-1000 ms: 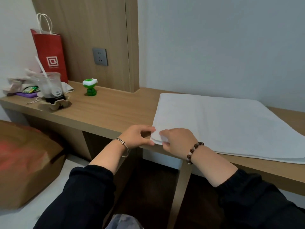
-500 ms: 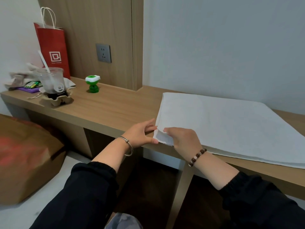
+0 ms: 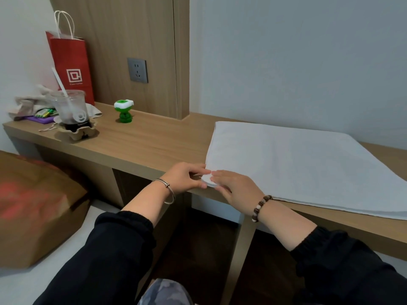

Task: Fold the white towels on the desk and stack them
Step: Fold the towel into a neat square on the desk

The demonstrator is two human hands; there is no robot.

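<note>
A flat pile of white towels (image 3: pixel 304 164) lies spread on the right part of the wooden desk (image 3: pixel 141 142), reaching the front edge. Both hands meet at the pile's near left corner. My left hand (image 3: pixel 185 178) pinches that corner from the left side, thumb below and fingers above. My right hand (image 3: pixel 233 186) pinches the same corner from the right, and a small piece of the cloth curls up between the fingertips. How many layers each hand holds is not visible.
On the desk's left end stand a red paper bag (image 3: pixel 70 67), a plastic cup with a straw (image 3: pixel 71 108) in a cardboard holder, crumpled cloth and small packets. A green and white figure (image 3: pixel 124 112) stands near the wall panel. A brown paper bag (image 3: pixel 37 208) sits on the floor at left.
The towel's near left corner has been lifted and curled slightly between both hands' fingertips. The hands stay at the same corner; the view has shifted a little.
</note>
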